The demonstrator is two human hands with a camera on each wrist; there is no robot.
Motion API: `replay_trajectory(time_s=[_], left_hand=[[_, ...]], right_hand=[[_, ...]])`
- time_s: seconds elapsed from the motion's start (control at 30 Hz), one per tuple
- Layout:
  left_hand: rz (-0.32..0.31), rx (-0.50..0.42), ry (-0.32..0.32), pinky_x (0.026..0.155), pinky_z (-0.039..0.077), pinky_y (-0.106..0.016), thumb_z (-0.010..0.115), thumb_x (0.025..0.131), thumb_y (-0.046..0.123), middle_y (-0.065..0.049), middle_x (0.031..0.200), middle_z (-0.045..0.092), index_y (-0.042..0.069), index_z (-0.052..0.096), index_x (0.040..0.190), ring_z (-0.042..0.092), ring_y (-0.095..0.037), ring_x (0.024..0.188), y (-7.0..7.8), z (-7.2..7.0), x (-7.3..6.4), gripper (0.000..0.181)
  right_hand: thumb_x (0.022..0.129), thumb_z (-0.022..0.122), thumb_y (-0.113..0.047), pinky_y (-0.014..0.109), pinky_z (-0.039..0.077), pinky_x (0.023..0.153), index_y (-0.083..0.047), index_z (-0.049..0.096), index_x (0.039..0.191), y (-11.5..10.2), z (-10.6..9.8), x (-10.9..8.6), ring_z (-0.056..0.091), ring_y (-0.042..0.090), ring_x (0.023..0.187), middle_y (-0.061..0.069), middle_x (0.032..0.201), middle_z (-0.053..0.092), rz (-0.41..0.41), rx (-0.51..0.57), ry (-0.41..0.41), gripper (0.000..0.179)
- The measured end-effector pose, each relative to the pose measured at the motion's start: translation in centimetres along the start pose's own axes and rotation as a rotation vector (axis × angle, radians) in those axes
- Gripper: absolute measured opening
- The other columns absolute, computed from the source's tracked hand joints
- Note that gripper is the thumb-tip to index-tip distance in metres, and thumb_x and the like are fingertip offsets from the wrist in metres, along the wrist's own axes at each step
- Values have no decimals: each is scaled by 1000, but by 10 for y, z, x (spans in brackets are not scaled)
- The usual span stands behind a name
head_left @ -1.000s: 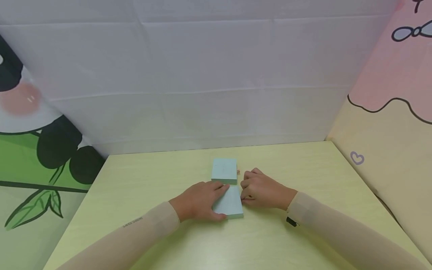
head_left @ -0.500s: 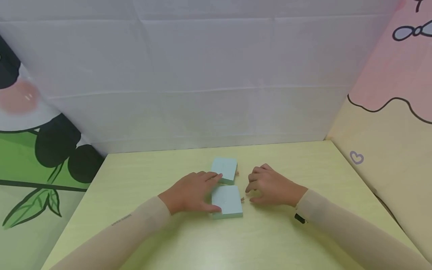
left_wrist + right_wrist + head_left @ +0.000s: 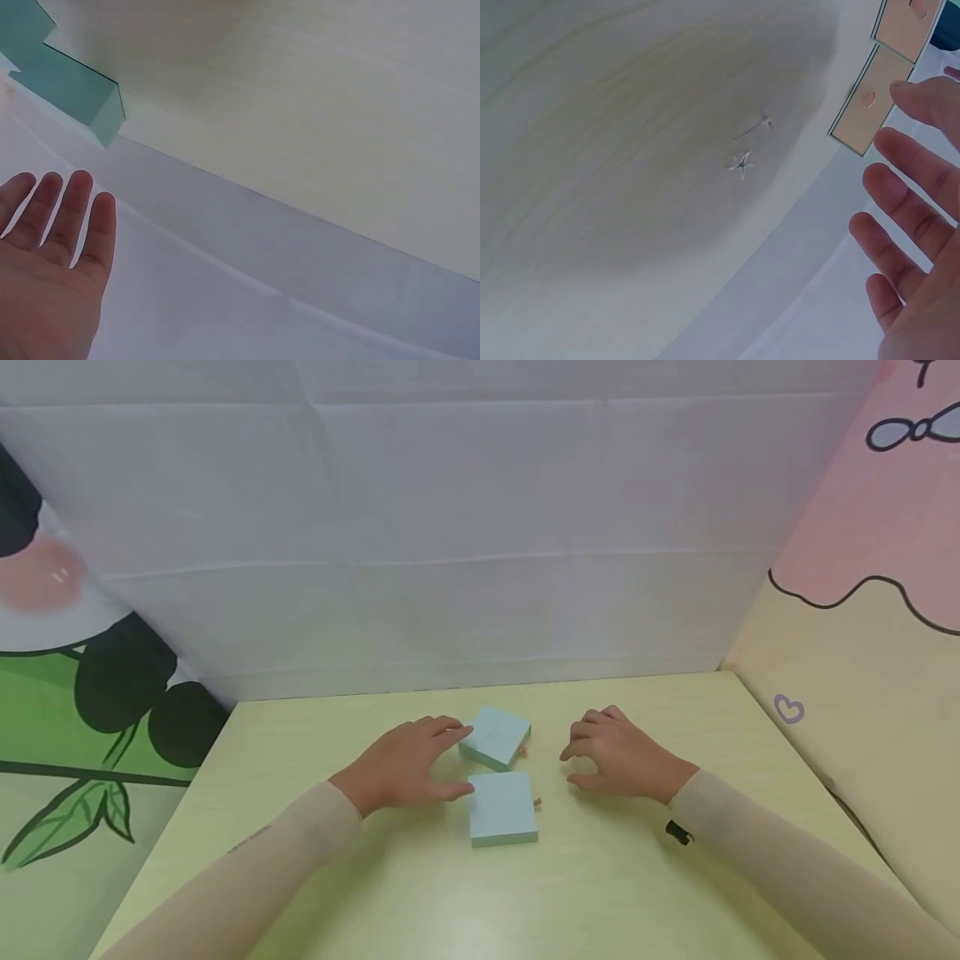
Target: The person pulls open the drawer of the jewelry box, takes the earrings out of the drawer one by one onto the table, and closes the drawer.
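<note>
Two small light-blue drawer boxes lie one behind the other. The far box (image 3: pixel 498 733) sits turned at an angle, and the near box (image 3: pixel 501 810) lies almost square to me. My left hand (image 3: pixel 405 766) is spread beside them, fingertips at the far box's left edge and thumb by the near one's corner. To the right of both, my right hand (image 3: pixel 626 758) hovers with loosely bent fingers and nothing in them. In the right wrist view the boxes show tan drawer fronts (image 3: pixel 885 75) with small pull tabs (image 3: pixel 868 99).
The boxes stand on a pale yellow table (image 3: pixel 637 893). Behind it hangs a white cloth (image 3: pixel 480 527), with patterned walls at both sides. Two small pale star-like shapes (image 3: pixel 741 165) show on the tabletop in the right wrist view.
My left hand has slid off the near box, leftward and away from me. The far box has turned clockwise. My right hand has left the near box's side and moved right.
</note>
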State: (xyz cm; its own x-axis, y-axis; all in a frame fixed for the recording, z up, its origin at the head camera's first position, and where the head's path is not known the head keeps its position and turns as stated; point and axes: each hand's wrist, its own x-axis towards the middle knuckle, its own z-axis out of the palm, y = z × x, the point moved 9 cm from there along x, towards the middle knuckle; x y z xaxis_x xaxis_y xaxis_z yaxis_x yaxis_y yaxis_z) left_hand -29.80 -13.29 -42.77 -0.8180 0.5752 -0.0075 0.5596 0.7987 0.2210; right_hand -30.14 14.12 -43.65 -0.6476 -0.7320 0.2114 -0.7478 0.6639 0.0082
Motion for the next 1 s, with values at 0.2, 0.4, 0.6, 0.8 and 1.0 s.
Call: replay_trajectory(time_s=[0.2,0.4,0.6,0.8,1.0], left_hand=[[-25,11,18,134,52,-66,79,103,62,-11,178,59,16,54,178,58,-39,165,-20,-6,10,91],[-34,7,-6,137,49,-68,80,103,60,-13,185,51,15,47,182,51,-41,172,-31,2,27,97],[-29,31,-35,138,47,-67,82,101,58,-13,188,48,13,45,183,47,-42,175,-32,8,43,101],[-25,53,-64,137,49,-67,82,98,57,-12,189,48,13,45,182,47,-41,175,-31,17,57,102],[-22,42,-62,135,51,-65,84,96,54,-11,188,49,14,47,182,49,-40,174,-24,22,69,102]], right_hand=[[99,95,-36,47,51,102,-23,92,118,10,0,5,68,21,110,-5,110,80,44,10,6,22],[99,95,-38,45,49,100,-22,92,119,12,4,17,67,22,108,-3,109,79,56,3,14,26],[101,93,-42,48,51,105,-22,92,124,14,13,34,67,22,110,-5,111,79,89,21,-19,31],[102,92,-45,50,52,105,-22,90,131,13,24,47,66,22,108,-4,107,78,87,20,-53,37],[103,89,-47,48,51,105,-22,87,140,17,35,57,63,20,106,-6,102,73,118,5,-96,45]])
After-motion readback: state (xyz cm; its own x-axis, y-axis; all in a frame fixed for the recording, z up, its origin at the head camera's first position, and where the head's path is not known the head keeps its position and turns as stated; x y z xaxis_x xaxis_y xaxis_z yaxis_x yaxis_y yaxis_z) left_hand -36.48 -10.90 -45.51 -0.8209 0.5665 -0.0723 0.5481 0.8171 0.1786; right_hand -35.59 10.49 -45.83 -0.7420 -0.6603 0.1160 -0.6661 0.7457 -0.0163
